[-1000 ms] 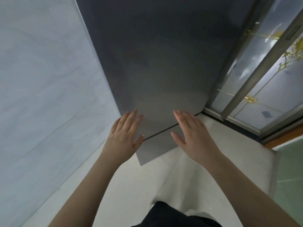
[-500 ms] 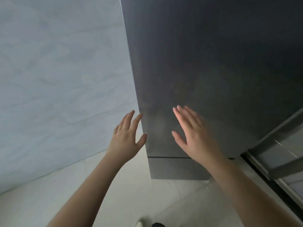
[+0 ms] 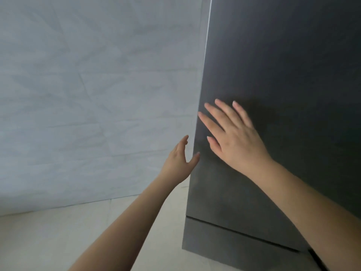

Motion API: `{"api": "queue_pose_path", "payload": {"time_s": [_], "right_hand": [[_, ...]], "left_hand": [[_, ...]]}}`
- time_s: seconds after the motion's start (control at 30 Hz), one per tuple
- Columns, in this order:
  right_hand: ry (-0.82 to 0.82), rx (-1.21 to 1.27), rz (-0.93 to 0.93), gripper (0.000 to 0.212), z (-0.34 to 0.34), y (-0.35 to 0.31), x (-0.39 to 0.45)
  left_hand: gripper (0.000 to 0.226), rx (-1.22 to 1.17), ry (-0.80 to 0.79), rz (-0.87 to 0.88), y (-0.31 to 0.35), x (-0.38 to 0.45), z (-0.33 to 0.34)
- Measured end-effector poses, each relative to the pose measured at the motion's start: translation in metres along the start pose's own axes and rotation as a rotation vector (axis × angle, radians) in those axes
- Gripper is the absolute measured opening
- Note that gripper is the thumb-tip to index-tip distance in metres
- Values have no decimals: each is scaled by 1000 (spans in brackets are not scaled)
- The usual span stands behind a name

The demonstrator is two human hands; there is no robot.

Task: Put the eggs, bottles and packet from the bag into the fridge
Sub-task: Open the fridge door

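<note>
The dark grey fridge door [image 3: 283,75] fills the right half of the head view, shut, with a seam low down above a lower panel [image 3: 224,243]. My right hand [image 3: 234,137] lies flat on the door near its left edge, fingers straight and spread. My left hand [image 3: 180,159] is at that left edge, thumb on the door's front, fingers reaching past the side. Neither hand holds anything. No eggs, bottles, packet or bag are in view.
A pale marbled wall [image 3: 97,94] stands close on the left of the fridge. Light tiled floor [image 3: 68,241] runs below it, with a narrow gap between wall and fridge.
The view has swung left, so the fridge now sits at the right. My right hand has risen and spread on the door; my left hand has slid to the door's left edge.
</note>
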State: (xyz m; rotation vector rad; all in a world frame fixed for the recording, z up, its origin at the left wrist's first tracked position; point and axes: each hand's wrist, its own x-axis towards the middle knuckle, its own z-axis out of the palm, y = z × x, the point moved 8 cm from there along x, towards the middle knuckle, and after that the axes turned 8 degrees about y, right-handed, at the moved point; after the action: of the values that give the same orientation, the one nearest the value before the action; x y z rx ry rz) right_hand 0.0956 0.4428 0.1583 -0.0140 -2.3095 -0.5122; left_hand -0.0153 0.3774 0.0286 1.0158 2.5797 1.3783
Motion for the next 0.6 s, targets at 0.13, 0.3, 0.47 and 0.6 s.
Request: {"api": "queue_pose_path", "payload": {"time_s": [0.13, 0.3, 0.47, 0.6], "right_hand": [[-83, -173, -177, 53, 10, -5, 38], [-317, -456, -319, 55, 33, -2, 57], [-456, -596, -453, 48, 46, -16, 55], [-444, -596, -443, 38, 51, -24, 64]], "left_hand": [[67, -78, -39, 18, 10, 11, 7], [68, -38, 19, -14, 24, 25, 14], [61, 307, 117, -25, 28, 32, 10], [51, 253, 89, -28, 24, 37, 9]]}}
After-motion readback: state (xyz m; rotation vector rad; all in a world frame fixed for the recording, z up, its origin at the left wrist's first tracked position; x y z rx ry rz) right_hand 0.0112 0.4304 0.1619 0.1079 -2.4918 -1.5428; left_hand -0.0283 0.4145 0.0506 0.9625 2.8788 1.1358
